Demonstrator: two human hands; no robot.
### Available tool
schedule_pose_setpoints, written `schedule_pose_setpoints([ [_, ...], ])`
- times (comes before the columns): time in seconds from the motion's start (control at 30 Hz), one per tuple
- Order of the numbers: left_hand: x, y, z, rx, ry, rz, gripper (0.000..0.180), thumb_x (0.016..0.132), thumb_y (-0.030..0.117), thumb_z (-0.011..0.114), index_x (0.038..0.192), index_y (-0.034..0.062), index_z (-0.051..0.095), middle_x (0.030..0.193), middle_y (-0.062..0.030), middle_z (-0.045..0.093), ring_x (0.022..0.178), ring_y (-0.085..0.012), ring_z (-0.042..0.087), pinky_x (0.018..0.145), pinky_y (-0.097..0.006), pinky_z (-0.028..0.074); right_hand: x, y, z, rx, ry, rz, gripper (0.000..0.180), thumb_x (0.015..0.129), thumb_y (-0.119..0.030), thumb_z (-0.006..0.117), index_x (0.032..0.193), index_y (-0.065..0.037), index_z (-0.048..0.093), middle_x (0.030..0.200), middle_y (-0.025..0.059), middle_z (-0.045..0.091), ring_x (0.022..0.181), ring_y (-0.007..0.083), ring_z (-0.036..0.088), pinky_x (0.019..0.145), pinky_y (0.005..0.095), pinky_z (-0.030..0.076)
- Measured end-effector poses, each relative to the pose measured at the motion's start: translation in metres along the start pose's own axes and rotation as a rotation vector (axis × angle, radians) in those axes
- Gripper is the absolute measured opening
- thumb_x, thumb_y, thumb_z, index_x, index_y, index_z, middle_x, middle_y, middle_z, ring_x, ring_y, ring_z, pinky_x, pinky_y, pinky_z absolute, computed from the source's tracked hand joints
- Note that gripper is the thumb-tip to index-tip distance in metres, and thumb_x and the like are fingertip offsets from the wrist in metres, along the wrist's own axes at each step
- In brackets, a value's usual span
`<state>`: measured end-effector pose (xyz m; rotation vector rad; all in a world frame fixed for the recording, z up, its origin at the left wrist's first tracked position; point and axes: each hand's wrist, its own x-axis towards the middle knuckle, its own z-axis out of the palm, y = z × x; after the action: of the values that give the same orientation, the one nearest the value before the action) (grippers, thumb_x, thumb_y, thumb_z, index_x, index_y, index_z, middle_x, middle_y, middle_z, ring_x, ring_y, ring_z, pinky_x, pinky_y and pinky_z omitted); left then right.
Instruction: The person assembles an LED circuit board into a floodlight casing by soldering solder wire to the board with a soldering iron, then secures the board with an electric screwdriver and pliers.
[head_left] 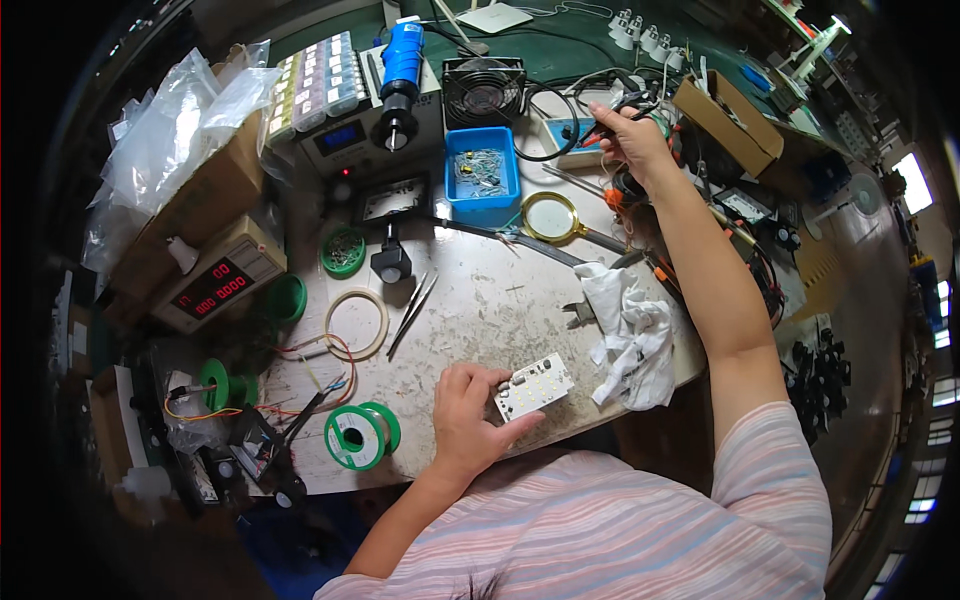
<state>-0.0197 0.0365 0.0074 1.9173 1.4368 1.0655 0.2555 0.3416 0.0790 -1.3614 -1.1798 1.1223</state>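
Observation:
My left hand (464, 418) grips a small white circuit board (536, 388) by its left edge, thumb along the near edge. The board is tilted a little above the table's front part and carries rows of small yellowish parts and a few dark components. At the far right my right hand (634, 140) is stretched out, fingers closed on something thin with black and red parts among dark cables. What exactly it holds is not clear. Below its forearm lies a crumpled white cloth (634, 345). A round magnifying glass (551, 216) with a brass-coloured rim lies left of that arm.
A blue tray (484, 190) of small leaded parts stands at the back. Tweezers (412, 315), a tape ring (357, 325) and a solder spool (362, 436) lie left. A digital meter (222, 277), a fan (483, 92), a blue electric screwdriver (403, 70) and a cardboard box (728, 125) stand around.

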Motion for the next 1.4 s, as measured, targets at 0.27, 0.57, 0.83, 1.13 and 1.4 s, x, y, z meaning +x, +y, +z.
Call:
schedule_pose_setpoints([
  [0.27,0.0,0.0,0.0,0.012,0.016,0.014,0.054,0.06,0.031,0.094,0.103,0.0077,0.069,0.096,-0.0073,0.059,0.093,-0.0288,0.055,0.083,-0.04,0.045,0.046,-0.002,0.023,0.077,-0.024,0.033,0.033,0.083,-0.029,0.085,0.095,-0.004,0.067,0.082,0.0037,0.069,0.066,0.0094,0.066,0.058,0.0227,0.057],
  [0.57,0.001,0.001,-0.002,0.017,-0.006,0.003,0.052,0.062,0.033,0.093,0.102,0.0087,0.069,0.1,-0.0079,0.058,0.094,-0.0294,0.055,0.083,-0.041,0.045,0.059,-0.01,0.028,0.015,-0.086,0.109,0.029,0.094,-0.027,0.074,0.101,0.001,0.068,0.09,0.0103,0.072,0.073,0.0136,0.069,0.057,0.0255,0.059],
  [0.83,0.003,0.001,-0.001,0.019,0.002,0.006,0.054,0.061,0.033,0.093,0.102,0.0088,0.068,0.1,-0.0081,0.058,0.095,-0.0293,0.054,0.084,-0.041,0.044,0.061,-0.018,0.041,-0.144,-0.197,0.025,0.04,0.089,-0.039,0.078,0.091,-0.004,0.06,0.078,0.0052,0.067,0.062,0.0112,0.068,0.058,0.0272,0.061],
  [1.13,0.002,0.001,-0.002,0.025,-0.004,0.006,0.054,0.061,0.033,0.093,0.103,0.0089,0.068,0.1,-0.0083,0.058,0.095,-0.0297,0.054,0.084,-0.041,0.044,0.059,-0.017,0.036,-0.2,-0.204,0.003,0.041,0.088,-0.04,0.079,0.092,-0.004,0.06,0.078,0.0051,0.066,0.062,0.0116,0.068,0.059,0.0278,0.061],
  [1.4,0.003,0.002,-0.003,0.02,0.004,0.005,0.054,0.061,0.033,0.093,0.102,0.0088,0.068,0.1,-0.0083,0.058,0.095,-0.0297,0.054,0.083,-0.041,0.044,0.061,-0.017,0.016,-0.14,-0.278,0.045,0.038,0.088,-0.038,0.079,0.091,-0.003,0.065,0.077,0.0045,0.067,0.062,0.0106,0.067,0.058,0.0261,0.059],
])
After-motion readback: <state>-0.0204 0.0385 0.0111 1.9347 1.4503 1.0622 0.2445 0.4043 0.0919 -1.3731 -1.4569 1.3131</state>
